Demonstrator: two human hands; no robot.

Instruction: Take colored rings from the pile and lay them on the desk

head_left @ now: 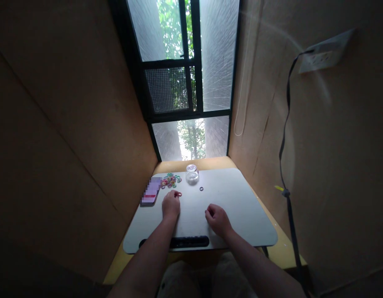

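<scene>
My left hand point(171, 205) is closed, its fingertips pinching a small red ring-shaped band point(179, 194) just above or on the white tabletop. Just beyond it lies a loose pile of small coloured bands point(170, 180), in pink, green, yellow and other tints. My right hand point(219, 220) rests to the right with its fingers curled into a loose fist, and I see nothing in it. Farther off, a single dark purplish band point(201, 188) lies apart from the pile. Behind that stands a clear round container point(192, 178), and a clear lid point(191, 167) is beside its far edge.
A phone point(151, 191) lies at the left edge of the white lap table point(241, 215), which has a black slot point(190, 241) along its near side. Wooden walls close in on both sides. At right, a dark cable point(283, 140) hangs from a wall outlet point(323, 58).
</scene>
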